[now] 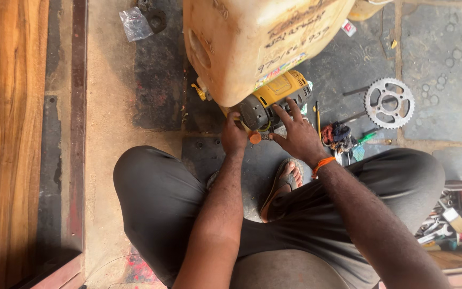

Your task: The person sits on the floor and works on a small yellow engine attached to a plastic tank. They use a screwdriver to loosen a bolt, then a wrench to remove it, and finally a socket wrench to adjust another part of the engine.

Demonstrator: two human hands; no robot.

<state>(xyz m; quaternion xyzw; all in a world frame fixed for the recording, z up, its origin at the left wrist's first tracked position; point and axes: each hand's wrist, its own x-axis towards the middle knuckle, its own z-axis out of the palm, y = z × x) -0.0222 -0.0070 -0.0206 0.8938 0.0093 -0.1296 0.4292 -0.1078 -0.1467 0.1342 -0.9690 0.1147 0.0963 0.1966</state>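
Head view shows one yellow power tool (275,99) on the stone floor (445,107), under one cream jerrycan (252,37), long axis running lower-left to upper-right. Left hand (234,134) grips its grey end; right hand (298,134) lies open-fingered on it. One sprocket (389,103) lies nearby.

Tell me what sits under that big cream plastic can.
Under the cream plastic can a yellow and grey power tool juts out, with the right hand resting on it and the left hand beside it. How far the tool reaches beneath the can is covered.
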